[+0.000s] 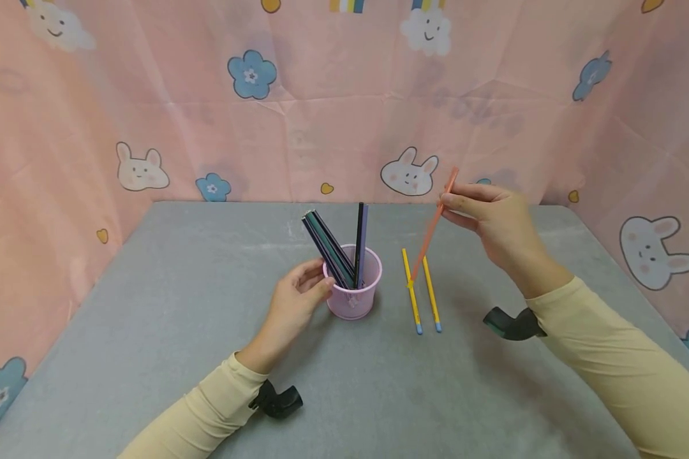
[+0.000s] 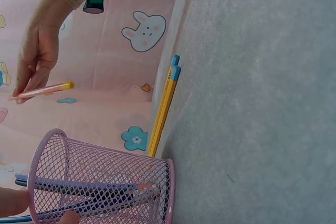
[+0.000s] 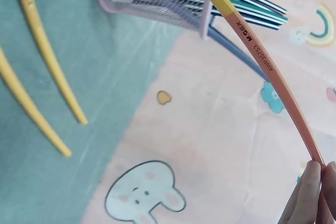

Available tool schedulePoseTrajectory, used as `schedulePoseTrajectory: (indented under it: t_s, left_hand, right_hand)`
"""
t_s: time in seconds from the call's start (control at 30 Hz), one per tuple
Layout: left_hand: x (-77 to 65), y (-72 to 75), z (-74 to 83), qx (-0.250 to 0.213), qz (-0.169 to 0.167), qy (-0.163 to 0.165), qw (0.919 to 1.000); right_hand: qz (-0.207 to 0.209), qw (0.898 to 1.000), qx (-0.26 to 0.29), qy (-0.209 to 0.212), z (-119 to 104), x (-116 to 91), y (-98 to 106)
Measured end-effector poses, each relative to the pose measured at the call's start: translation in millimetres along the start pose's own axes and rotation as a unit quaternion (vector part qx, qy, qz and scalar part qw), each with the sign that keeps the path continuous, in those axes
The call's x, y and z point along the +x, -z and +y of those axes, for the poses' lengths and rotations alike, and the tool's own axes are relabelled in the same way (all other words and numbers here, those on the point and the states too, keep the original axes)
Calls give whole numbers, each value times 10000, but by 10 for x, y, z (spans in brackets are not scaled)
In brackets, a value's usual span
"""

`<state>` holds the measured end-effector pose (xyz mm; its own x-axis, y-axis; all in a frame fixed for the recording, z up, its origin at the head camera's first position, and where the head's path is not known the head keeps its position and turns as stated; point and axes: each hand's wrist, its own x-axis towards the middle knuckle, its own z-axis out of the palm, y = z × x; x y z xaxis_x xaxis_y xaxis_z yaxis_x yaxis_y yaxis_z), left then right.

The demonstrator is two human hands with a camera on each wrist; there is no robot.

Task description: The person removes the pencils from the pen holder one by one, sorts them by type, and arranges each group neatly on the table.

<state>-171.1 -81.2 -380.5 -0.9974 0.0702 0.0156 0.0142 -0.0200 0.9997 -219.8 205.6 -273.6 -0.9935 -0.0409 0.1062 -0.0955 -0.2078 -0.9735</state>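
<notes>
A pink mesh pencil cup stands upright on the table, and my left hand grips its rim on the left side. Several dark pencils lean left inside it, while a black one and a purple pencil stand nearly straight. My right hand pinches a salmon-orange pencil near its upper tip. That pencil hangs tilted in the air right of the cup, its yellow end lowest. Under it lie two yellow pencils with blue ends, side by side on the table.
The grey table runs back to a pink printed curtain that also hangs along both sides. A black camera mount sits on each wrist, one by the left sleeve and one by the right sleeve.
</notes>
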Motion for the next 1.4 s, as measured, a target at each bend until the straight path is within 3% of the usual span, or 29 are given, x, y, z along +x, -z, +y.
schedulePoseTrajectory:
  t_s: [0.13, 0.5, 0.73, 0.93, 1.2, 1.4]
  left_hand:
    - [2, 6, -4, 13, -4, -5, 10000]
    - [7, 6, 3, -3, 9, -15, 10000]
    - [11, 10, 10, 24, 25, -20, 10000]
    - [4, 9, 13, 26, 55, 34, 10000]
    - [4, -3, 17, -41, 27, 27, 10000]
    - [-4, 1, 3, -37, -5, 2, 10000]
  right_hand:
    - [-75, 9997, -92, -210, 33, 12, 130]
    - [91, 9916, -1017, -794, 115, 86, 427]
    - [156, 9692, -2138, -1216, 206, 185, 528]
    - [25, 9479, -2698, -1691, 349, 278, 606]
    - [-116, 9252, -3190, -2054, 488, 336, 651]
    - [-271, 9148, -3343, -2250, 599, 362, 711]
